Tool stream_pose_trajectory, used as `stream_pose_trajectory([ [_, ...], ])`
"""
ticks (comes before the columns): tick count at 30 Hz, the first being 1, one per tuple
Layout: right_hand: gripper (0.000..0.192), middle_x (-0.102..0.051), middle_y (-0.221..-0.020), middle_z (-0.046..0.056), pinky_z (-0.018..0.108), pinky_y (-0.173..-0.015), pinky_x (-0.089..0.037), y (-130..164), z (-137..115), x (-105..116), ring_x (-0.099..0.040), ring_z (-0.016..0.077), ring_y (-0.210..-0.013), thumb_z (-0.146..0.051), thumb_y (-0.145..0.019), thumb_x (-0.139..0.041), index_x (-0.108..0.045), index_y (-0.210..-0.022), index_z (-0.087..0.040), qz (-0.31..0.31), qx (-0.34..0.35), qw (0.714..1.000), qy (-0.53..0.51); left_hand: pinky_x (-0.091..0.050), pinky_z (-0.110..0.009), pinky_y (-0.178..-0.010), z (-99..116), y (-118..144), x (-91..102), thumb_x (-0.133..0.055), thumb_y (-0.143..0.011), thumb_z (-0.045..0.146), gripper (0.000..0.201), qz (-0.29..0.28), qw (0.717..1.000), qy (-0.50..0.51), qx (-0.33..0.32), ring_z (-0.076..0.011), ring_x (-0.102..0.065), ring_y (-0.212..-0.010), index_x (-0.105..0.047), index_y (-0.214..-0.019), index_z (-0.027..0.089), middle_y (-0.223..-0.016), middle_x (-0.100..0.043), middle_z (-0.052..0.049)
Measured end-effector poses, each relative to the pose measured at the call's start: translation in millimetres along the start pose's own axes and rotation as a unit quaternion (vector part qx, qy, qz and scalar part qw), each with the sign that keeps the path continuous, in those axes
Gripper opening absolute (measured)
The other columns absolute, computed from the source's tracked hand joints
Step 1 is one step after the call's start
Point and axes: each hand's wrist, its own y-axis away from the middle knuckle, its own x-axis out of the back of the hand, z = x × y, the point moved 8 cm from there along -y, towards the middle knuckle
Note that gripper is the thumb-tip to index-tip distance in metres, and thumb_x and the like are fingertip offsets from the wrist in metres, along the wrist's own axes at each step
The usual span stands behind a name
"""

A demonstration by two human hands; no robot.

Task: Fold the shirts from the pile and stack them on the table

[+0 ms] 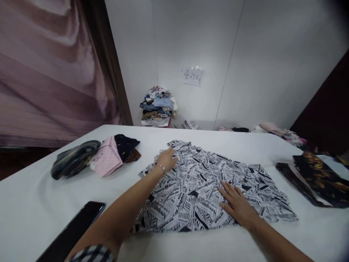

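Note:
A black-and-white shirt (201, 196) printed with newspaper lettering lies spread on the white table (231, 245), its collar end toward the far side. My left hand (167, 159) rests on the upper left part of the shirt, near the collar, palm down with fingers reaching forward. On the lower right part, my right hand (236, 203) lies flat with its fingers spread. Neither hand grips the cloth. A bracelet circles my left wrist, and the forearm covers some of the shirt's left edge.
Folded pink (107, 156), dark navy (124, 145) and grey-green (75, 158) clothes lie at the left. A black phone-like slab (73, 229) is near my left forearm. Dark patterned garments (317, 178) lie at the right. Beyond the table stands a clothes pile (158, 105) against the wall.

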Motion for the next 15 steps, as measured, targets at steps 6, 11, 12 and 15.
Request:
stream_pose_trajectory([
  [6,0.059,-0.016,-0.157,0.002,0.055,-0.115,-0.017,1,0,2,-0.014,0.0268,-0.144,-0.056,-0.094,-0.036,-0.024,-0.148,-0.036,-0.001,-0.001,1.000,0.011,-0.044,-0.039,-0.094,-3,-103,-44.4,-0.054,-0.080,0.023,0.039,-0.029,0.997,-0.007,0.073,-0.0300,-0.058,-0.113,-0.062,-0.117,0.013,-0.126,-0.057,-0.020],
  [11,0.061,-0.012,-0.157,0.000,0.054,-0.116,-0.016,2,-3,5,-0.011,0.0265,-0.145,-0.056,-0.094,-0.036,-0.019,-0.150,-0.037,-0.011,-0.003,1.000,0.005,-0.047,-0.037,-0.086,-9,-134,-63.0,-0.059,-0.075,0.021,0.033,-0.045,0.993,0.013,0.111,-0.0300,-0.062,-0.104,-0.069,-0.105,0.015,-0.118,-0.063,-0.021],
  [12,0.061,-0.012,-0.157,0.000,0.055,-0.116,-0.015,2,-4,6,-0.011,0.0267,-0.145,-0.056,-0.094,-0.036,-0.018,-0.150,-0.037,-0.012,-0.005,1.000,0.003,-0.047,-0.037,-0.085,-10,-138,-59.6,-0.059,-0.076,0.023,0.032,-0.042,0.992,0.018,0.119,-0.0302,-0.063,-0.103,-0.069,-0.105,0.014,-0.114,-0.065,-0.022],
  [15,0.061,-0.012,-0.157,0.000,0.055,-0.116,-0.014,2,-6,9,-0.011,0.0272,-0.145,-0.055,-0.094,-0.036,-0.018,-0.150,-0.037,-0.014,-0.011,1.000,-0.005,-0.047,-0.038,-0.082,-17,-151,-32.1,-0.055,-0.079,0.024,0.033,-0.013,0.989,0.039,0.139,-0.0318,-0.063,-0.102,-0.068,-0.106,0.010,-0.108,-0.067,-0.024],
])
